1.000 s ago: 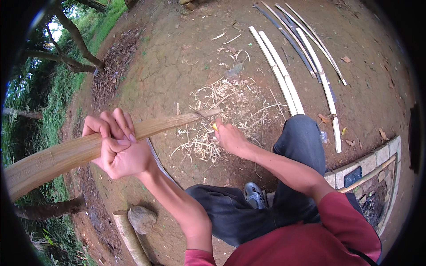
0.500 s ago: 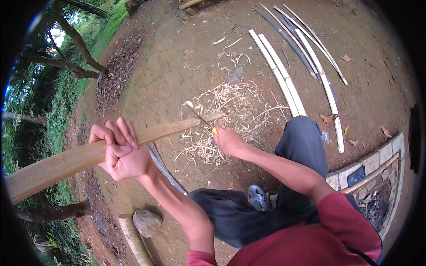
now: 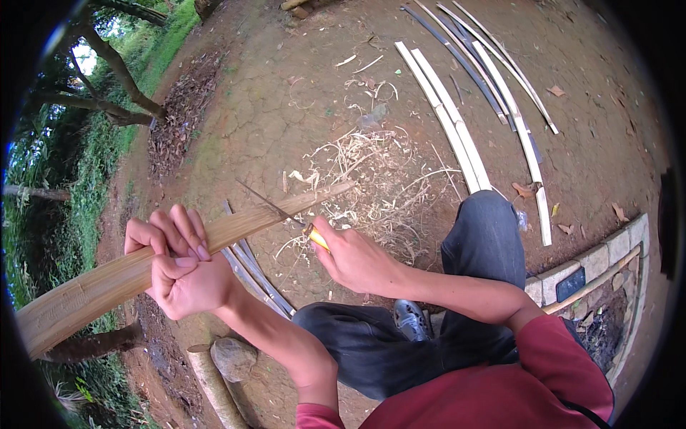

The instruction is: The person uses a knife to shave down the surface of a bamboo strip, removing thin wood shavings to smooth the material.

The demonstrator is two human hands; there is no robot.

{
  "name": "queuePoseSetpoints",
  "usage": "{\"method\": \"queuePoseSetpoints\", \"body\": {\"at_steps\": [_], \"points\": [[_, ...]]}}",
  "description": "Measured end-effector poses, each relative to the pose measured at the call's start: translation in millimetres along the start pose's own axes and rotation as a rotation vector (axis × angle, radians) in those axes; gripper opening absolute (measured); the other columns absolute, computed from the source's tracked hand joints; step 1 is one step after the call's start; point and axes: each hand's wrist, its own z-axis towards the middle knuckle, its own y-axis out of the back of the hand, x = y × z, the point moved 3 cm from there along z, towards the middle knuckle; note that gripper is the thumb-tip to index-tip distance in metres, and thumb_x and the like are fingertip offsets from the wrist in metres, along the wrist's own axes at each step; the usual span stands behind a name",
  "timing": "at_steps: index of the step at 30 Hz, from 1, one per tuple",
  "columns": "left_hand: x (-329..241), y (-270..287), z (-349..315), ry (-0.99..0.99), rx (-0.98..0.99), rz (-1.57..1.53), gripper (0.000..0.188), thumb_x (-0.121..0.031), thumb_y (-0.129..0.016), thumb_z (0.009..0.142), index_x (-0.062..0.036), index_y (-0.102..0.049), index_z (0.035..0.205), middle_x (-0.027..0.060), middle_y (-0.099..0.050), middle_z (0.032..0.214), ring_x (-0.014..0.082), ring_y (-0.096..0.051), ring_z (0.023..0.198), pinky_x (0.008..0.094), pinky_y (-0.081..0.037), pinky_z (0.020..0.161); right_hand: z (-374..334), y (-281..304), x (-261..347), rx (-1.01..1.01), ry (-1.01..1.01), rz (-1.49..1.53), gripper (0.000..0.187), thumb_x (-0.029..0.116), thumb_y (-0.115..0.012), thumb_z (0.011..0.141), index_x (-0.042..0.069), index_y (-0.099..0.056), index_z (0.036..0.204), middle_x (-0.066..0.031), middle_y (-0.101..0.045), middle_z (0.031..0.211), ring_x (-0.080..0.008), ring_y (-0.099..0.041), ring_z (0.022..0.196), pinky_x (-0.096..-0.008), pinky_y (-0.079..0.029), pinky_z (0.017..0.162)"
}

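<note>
Left hand (image 3: 187, 264): wrapped around slat (image 3: 246, 222), thin end at 2 o'clock, broad end at 8 | right hand (image 3: 361, 263): gripping knife (image 3: 319, 239), blade toward 10, crossing slat between the hands | shavings (image 3: 382, 171): on ground (image 3: 250, 129), 12 o'clock from right hand

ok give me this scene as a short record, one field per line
left hand: closed around the strip
right hand: gripping the knife
knife: yellow handle, blade crossing the strip in view
shavings: scattered on the ground, around the picture's middle
slats: pale and dark, on the ground, upper right
rock: beside a log, lower left
</note>
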Motion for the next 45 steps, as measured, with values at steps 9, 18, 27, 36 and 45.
{"method": "queuePoseSetpoints", "body": {"at_steps": [9, 18, 27, 36, 45], "points": [[7.3, 22.2, 18.3, -0.049, -0.034, -0.001, 0.013, -0.001, -0.039, 0.058, -0.0067, -0.032, 0.068, 0.0035, -0.028, 0.052, 0.0116, -0.025, 0.041, 0.0226, -0.022, 0.038, 37.6, -22.6, -91.7, 0.121, -0.35, -0.139, 0.021, 0.011, -0.05, 0.094, -0.003, -0.041, 0.107, -0.0193, -0.058, 0.056, -0.0358, -0.063, 0.052, -0.0476, -0.048, 0.047], [10.1, -1.5, 10.0, -0.025, 0.012, -0.016, 0.018, 0.003, -0.038, 0.055, -0.0079, -0.031, 0.066, 0.0027, -0.027, 0.053, 0.0105, -0.023, 0.043, 0.0212, -0.02, 0.039, 41.3, -26.3, -106.7, -0.01, -0.229, -0.242, 0.029, -0.001, -0.047, 0.089, -0.012, -0.042, 0.116, -0.0214, -0.062, 0.066, -0.034, -0.064, 0.059, -0.0418, -0.054, 0.053], [8.3, 3.9, 6.6, -0.019, 0.01, -0.006, 0.018, 0.002, -0.039, 0.053, -0.0071, -0.031, 0.067, 0.0031, -0.028, 0.054, 0.0108, -0.024, 0.045, 0.0212, -0.023, 0.04, 39.6, -4.1, -46.7, -0.008, -0.151, -0.109, 0.035, -0.002, -0.046, 0.09, -0.012, -0.04, 0.123, -0.016, -0.061, 0.062, -0.0272, -0.062, 0.052, -0.0389, -0.05, 0.043], [7.4, -1.4, 4.0, -0.027, 0.028, 0.006, 0.017, 0.0, -0.04, 0.054, -0.0078, -0.031, 0.067, 0.0031, -0.028, 0.053, 0.0115, -0.025, 0.042, 0.0224, -0.024, 0.039, 39.0, -33.8, -136.0, 0.056, -0.399, -0.297, 0.023, 0.0, -0.042, 0.093, -0.01, -0.043, 0.114, -0.012, -0.056, 0.061, -0.0232, -0.054, 0.044, -0.0359, -0.043, 0.036], [4.5, 14.1, 1.4, -0.022, 0.017, -0.005, 0.017, 0.001, -0.04, 0.055, -0.0078, -0.031, 0.067, 0.0037, -0.028, 0.053, 0.0124, -0.025, 0.042, 0.0234, -0.023, 0.038, 31.4, -20.5, -52.2, -0.049, -0.074, -0.06, 0.022, 0.004, -0.046, 0.093, -0.009, -0.04, 0.111, -0.0172, -0.058, 0.058, -0.0317, -0.058, 0.047, -0.0412, -0.046, 0.042]]}}
